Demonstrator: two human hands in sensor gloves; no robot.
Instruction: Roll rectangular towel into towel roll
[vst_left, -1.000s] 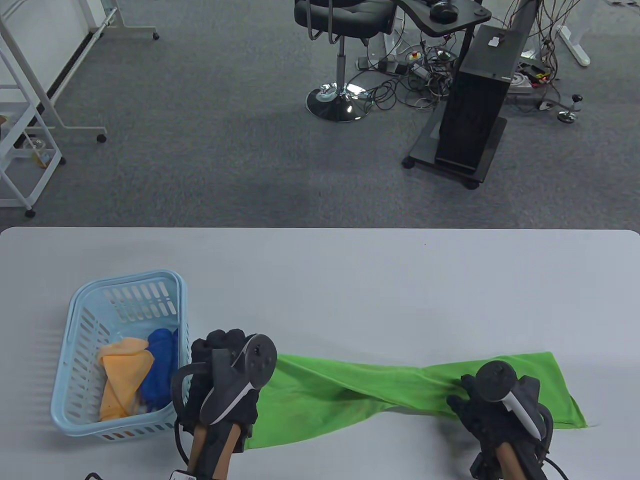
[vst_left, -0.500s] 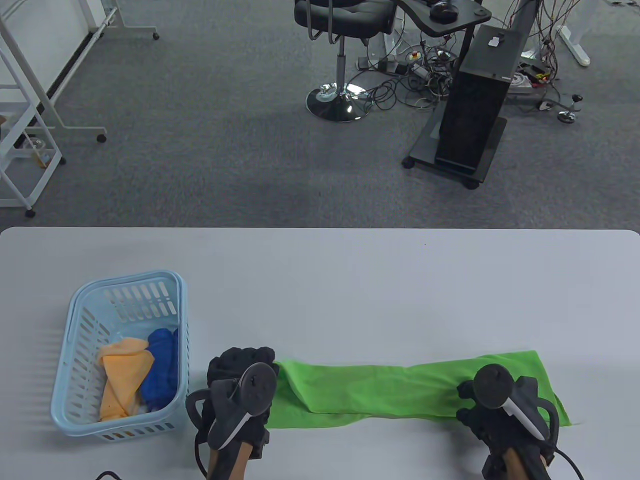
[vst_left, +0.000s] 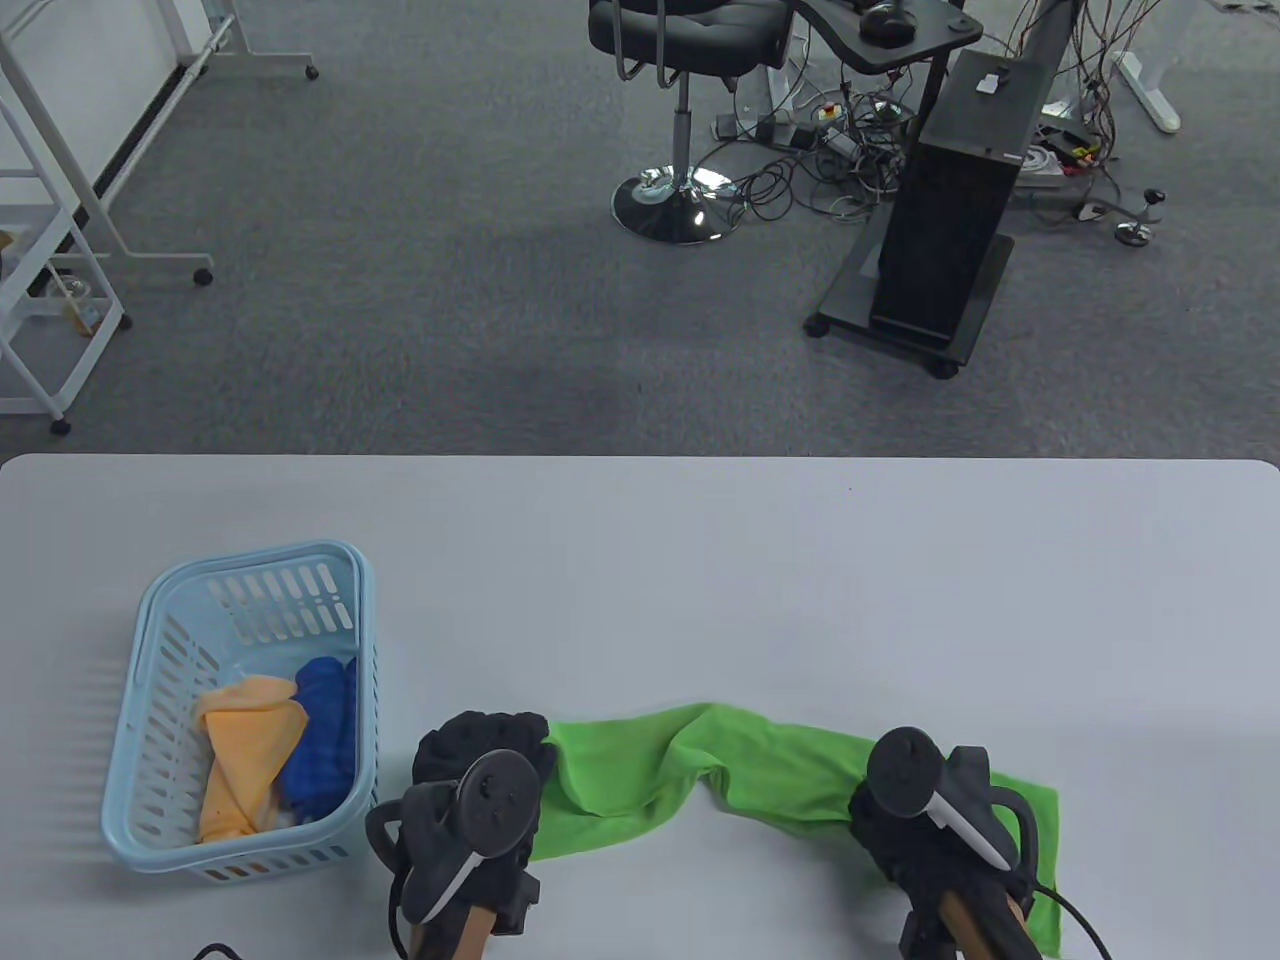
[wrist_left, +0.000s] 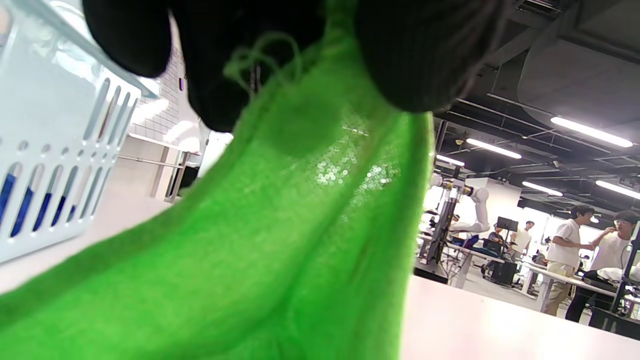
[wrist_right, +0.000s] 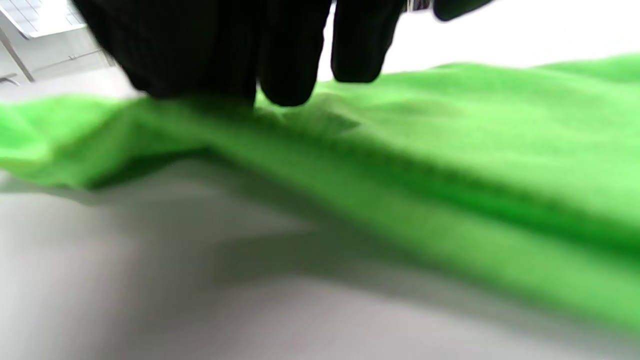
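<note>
Towel slack between hands, not yet rolled

Towel (vst_left: 700, 770) bunched on the counter (vst_left: 700, 560) right of the basket (vst_left: 250, 580), no longer a flat taut strip. Left hand (vst_left: 480, 790) pinching the end nearest the basket; right hand (vst_left: 920, 830) moved in toward the basket, fingers (wrist_right: 285, 60) on the cloth, grip unclear. Probably repositioning; rolling not begun.
</note>
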